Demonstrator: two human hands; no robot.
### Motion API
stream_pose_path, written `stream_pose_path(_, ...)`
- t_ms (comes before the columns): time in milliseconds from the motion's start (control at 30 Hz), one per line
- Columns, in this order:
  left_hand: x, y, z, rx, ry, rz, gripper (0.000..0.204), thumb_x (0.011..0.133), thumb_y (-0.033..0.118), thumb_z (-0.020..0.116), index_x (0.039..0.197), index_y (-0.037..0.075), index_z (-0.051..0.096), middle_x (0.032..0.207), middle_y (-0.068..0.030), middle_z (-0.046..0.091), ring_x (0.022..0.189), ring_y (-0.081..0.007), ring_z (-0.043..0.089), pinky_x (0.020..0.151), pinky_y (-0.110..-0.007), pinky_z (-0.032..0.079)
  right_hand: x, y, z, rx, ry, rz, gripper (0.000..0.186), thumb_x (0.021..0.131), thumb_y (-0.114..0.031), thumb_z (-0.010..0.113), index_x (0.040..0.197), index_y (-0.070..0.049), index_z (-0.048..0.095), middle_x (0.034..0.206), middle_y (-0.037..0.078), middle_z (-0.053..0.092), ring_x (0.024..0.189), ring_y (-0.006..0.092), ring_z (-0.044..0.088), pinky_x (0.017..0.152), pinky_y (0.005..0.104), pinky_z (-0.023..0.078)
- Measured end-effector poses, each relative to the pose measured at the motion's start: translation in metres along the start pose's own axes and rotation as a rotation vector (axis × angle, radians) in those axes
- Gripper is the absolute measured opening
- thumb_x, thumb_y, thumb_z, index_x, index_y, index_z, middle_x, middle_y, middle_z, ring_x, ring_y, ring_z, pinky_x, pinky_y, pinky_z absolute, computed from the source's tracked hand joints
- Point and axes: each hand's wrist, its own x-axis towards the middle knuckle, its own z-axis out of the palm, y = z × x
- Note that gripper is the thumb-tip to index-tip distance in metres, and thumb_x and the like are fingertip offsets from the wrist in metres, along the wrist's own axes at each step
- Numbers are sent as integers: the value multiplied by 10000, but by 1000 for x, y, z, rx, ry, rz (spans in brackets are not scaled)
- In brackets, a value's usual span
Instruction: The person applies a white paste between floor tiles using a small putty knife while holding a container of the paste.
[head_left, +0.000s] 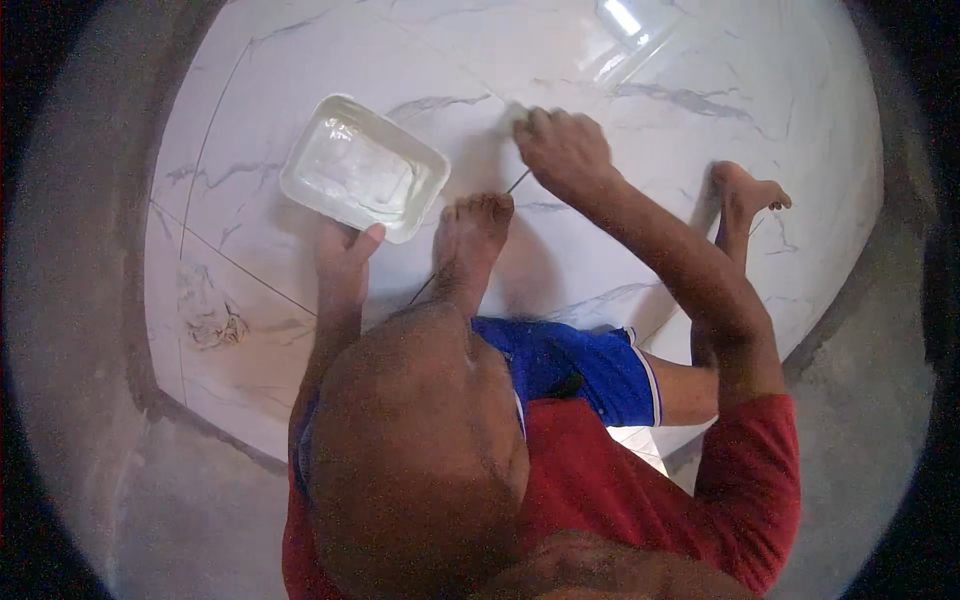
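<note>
My left hand (345, 250) grips the near edge of a white rectangular plastic tub (432, 185), its thumb over the rim. Shiny, clear liquid seems to lie in the tub, which is tilted slightly. To the right of it, my right hand (565, 150) is closed, knuckles up, low over the white marble-patterned tile floor (400, 50) at a joint line. Whatever its fingers pinch is hidden beneath them. The hand's shadow falls on the tiles just to its left.
My bare foot (475, 235) stands between the two hands, and my other foot (745, 190) is out to the right. A crumpled, see-through piece (210, 310) lies on the tiles at left. Grey rough flooring (80, 300) borders the tiles. Light glares at the top right.
</note>
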Motion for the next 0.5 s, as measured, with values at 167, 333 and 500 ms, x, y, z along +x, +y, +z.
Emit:
stream_pose_path(167, 5, -2, 3, -55, -75, 100, 793, 808, 37, 701, 1493, -31, 309, 1449, -156, 458, 1361, -275, 433, 1162, -431, 314, -4, 5, -28, 14, -114, 127, 123, 903, -172, 617, 952, -92, 696, 899, 90, 664, 831, 269, 710, 630, 442, 575)
stream_pose_path(333, 7, -1, 4, -67, -101, 119, 733, 801, 41, 702, 1448, -54, 371, 1387, -155, 512, 1320, -257, 470, 1147, -417, 328, 36, 28, -47, 169, -50, 298, 238, 924, -308, 622, 1019, -112, 717, 946, 137, 721, 826, 308, 731, 701, 452, 601)
stream_pose_path(500, 7, -12, -6, -71, -13, 57, 706, 792, 16, 713, 1421, -56, 402, 1364, -147, 528, 1289, -256, 492, 1138, -408, 344, 26, 11, -26, 19, -5, 220, 189, 929, -240, 605, 1085, -164, 681, 919, 83, 686, 812, 273, 715, 639, 419, 597)
